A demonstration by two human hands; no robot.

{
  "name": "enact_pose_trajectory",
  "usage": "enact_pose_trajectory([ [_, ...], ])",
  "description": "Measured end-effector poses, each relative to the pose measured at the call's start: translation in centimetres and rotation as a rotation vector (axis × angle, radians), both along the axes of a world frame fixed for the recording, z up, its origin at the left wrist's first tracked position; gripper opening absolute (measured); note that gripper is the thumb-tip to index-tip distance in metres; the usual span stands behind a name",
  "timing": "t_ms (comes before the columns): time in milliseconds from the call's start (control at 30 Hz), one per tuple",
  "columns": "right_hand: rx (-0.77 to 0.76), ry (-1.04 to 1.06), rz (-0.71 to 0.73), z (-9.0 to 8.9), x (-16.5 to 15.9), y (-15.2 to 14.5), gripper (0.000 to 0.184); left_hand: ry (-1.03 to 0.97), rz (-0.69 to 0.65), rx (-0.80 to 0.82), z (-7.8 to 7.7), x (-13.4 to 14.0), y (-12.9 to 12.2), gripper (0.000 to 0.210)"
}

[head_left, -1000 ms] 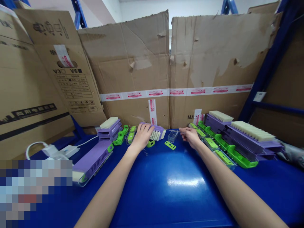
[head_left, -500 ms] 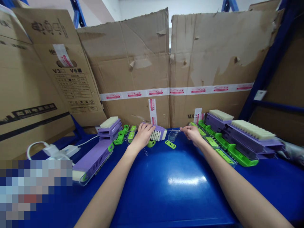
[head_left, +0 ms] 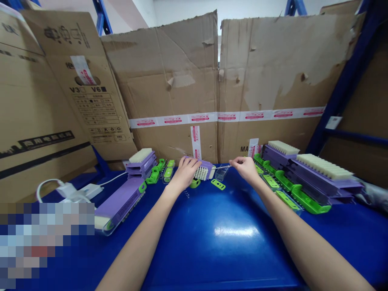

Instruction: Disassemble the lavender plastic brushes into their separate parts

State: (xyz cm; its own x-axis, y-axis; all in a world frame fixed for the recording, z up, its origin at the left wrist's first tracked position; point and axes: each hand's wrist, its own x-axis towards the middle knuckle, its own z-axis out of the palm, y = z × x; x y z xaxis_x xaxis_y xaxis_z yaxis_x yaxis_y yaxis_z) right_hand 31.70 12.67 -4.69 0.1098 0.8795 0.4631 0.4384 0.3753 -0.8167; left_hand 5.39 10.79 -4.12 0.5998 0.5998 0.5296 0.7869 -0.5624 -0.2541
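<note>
My left hand is closed over a purple brush part with pale bristles or studs on its near side and a cream block at its right end. In my right hand a thin metal rod is pinched; it points left, its tip at or close to the purple part's right end. Below the rod lies a clear plastic piece. A flat green plate with holes and a green ring-like part rest nearer to me. Beside them is a small coil spring.
Purple housings with cream bristle blocks stand at left and right. Green brackets and clear-and-green pieces line their inner sides. A white power strip lies left. Cardboard panels wall off the back of the blue table.
The rod in my right hand has shifted slightly left, nearer to the purple part. My left hand keeps its hold. The whole view has shifted a little.
</note>
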Motion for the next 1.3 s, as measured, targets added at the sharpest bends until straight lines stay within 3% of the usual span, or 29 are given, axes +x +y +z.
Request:
enact_pose_trajectory([
  [233, 0.065, -0.01, -0.086, -0.3, -0.6, -0.2, 0.032, 0.019, 0.055, 0.008, 0.0, 0.2, -0.2, 0.055],
  [867, 0.085, 0.062, -0.094, -1.0, 0.1, 0.3, 0.033, 0.006, 0.059, -0.004, 0.1, 0.2, -0.2, 0.055],
  [1100, 0.176, -0.196, -0.166, -0.4, -0.3, -0.4, 0.033, -0.013, 0.043, 0.009, 0.0, 0.2, -0.2, 0.056],
  [1300, 0.266, -0.765, -0.183, 0.5, -1.0, -1.8, 0.041, -0.057, 0.052, -0.046, 0.1, 0.1, -0.3, 0.057],
])
